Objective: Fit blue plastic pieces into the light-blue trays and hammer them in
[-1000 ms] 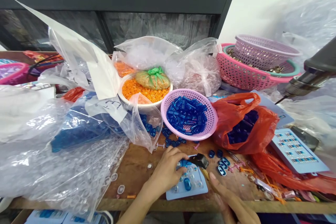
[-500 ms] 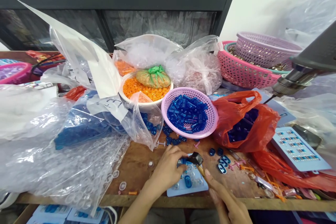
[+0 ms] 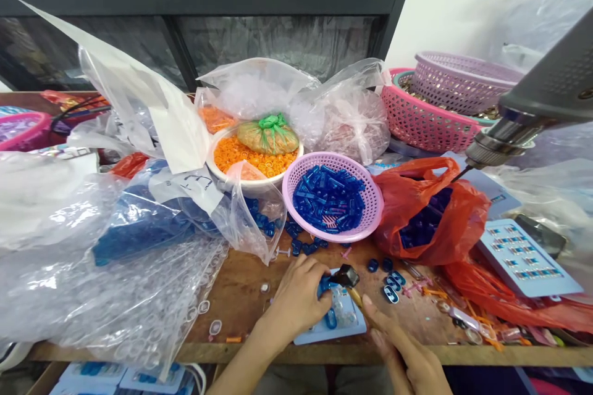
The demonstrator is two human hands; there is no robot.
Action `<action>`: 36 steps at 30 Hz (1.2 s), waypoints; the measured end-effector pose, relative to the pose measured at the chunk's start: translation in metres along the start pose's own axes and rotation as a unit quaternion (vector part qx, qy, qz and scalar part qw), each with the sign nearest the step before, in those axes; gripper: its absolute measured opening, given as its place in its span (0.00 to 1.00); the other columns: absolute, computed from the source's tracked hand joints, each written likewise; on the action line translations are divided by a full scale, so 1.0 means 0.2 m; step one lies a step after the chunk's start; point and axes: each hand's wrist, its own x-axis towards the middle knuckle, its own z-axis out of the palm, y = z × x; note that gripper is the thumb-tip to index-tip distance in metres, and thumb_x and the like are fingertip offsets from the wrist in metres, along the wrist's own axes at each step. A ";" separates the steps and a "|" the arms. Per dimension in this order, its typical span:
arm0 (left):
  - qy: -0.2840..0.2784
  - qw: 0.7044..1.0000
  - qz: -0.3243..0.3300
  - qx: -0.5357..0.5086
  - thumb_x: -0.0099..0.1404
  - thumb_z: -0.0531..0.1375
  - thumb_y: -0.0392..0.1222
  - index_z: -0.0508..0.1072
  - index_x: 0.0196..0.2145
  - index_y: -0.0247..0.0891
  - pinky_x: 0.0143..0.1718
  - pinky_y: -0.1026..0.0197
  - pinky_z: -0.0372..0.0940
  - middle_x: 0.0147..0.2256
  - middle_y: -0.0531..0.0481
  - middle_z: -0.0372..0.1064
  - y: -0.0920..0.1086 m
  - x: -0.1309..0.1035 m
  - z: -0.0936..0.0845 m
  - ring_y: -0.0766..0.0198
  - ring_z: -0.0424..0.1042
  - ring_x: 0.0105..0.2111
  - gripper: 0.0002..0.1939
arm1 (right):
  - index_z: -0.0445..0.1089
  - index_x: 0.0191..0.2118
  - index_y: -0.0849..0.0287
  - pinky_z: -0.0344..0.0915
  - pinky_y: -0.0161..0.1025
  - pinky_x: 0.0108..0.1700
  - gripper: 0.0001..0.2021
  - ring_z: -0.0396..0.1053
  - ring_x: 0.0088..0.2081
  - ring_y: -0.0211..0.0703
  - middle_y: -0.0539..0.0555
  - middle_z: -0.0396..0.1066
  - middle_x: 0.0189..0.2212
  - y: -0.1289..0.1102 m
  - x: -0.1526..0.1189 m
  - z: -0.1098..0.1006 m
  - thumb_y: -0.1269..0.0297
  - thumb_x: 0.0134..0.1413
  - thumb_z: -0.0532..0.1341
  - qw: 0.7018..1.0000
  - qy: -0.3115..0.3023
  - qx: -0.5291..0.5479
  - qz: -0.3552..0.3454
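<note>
Left hand [image 3: 299, 299] comes in from surface's near edge, forearm angled up-right, fingers curled shut on a blue piece [image 3: 324, 286] over the pale blue tray [image 3: 319, 333]. Right hand [image 3: 407, 361] sits right of tray, closed on small hammer [image 3: 348, 279], head just above the piece. Tray lies at front edge; little bare wood [image 3: 241, 284] left of it. Purple basket [image 3: 365, 222] & red bag [image 3: 426, 216] crowd behind.

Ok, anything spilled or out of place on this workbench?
Yes. Blue plastic pieces lie loose on the wooden table, between the open clear bag and the lilac basket, apparently spilled. More strays lie right of the small hammer.
</note>
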 end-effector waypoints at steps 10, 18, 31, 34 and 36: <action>0.084 0.993 0.030 -0.072 0.55 0.62 0.30 0.74 0.37 0.39 0.49 0.52 0.66 0.37 0.50 0.74 -0.05 -0.01 -0.05 0.56 0.70 0.41 0.11 | 0.59 0.66 0.47 0.72 0.38 0.53 0.24 0.72 0.54 0.48 0.50 0.71 0.57 -0.05 0.02 -0.07 0.67 0.67 0.55 0.994 0.073 0.017 0.084; 0.061 0.997 0.039 -0.022 0.55 0.63 0.28 0.75 0.40 0.35 0.49 0.49 0.66 0.39 0.46 0.73 -0.06 -0.02 0.05 0.52 0.67 0.45 0.13 | 0.62 0.65 0.50 0.72 0.35 0.50 0.22 0.74 0.52 0.47 0.53 0.73 0.55 -0.07 0.00 -0.05 0.65 0.67 0.56 0.998 0.037 0.013 0.055; 0.032 0.999 0.009 -0.015 0.56 0.62 0.29 0.74 0.40 0.35 0.51 0.47 0.66 0.41 0.45 0.73 -0.03 -0.01 0.04 0.52 0.67 0.47 0.13 | 0.48 0.70 0.47 0.71 0.33 0.50 0.29 0.72 0.54 0.43 0.54 0.76 0.50 -0.06 -0.02 -0.01 0.73 0.67 0.52 1.000 -0.010 0.000 0.019; 0.027 1.000 0.004 -0.003 0.56 0.62 0.30 0.74 0.40 0.34 0.51 0.48 0.66 0.41 0.44 0.72 -0.02 -0.01 0.04 0.51 0.67 0.47 0.11 | 0.46 0.71 0.47 0.73 0.32 0.48 0.30 0.74 0.51 0.44 0.54 0.77 0.47 -0.06 -0.02 -0.01 0.73 0.67 0.51 1.000 0.006 -0.005 0.021; 0.020 1.000 -0.002 0.011 0.57 0.61 0.30 0.74 0.39 0.33 0.52 0.47 0.66 0.41 0.44 0.72 -0.01 0.00 0.03 0.51 0.67 0.47 0.11 | 0.45 0.71 0.47 0.74 0.32 0.46 0.31 0.77 0.48 0.43 0.54 0.78 0.45 -0.06 -0.02 0.00 0.74 0.67 0.51 1.000 -0.015 -0.002 0.027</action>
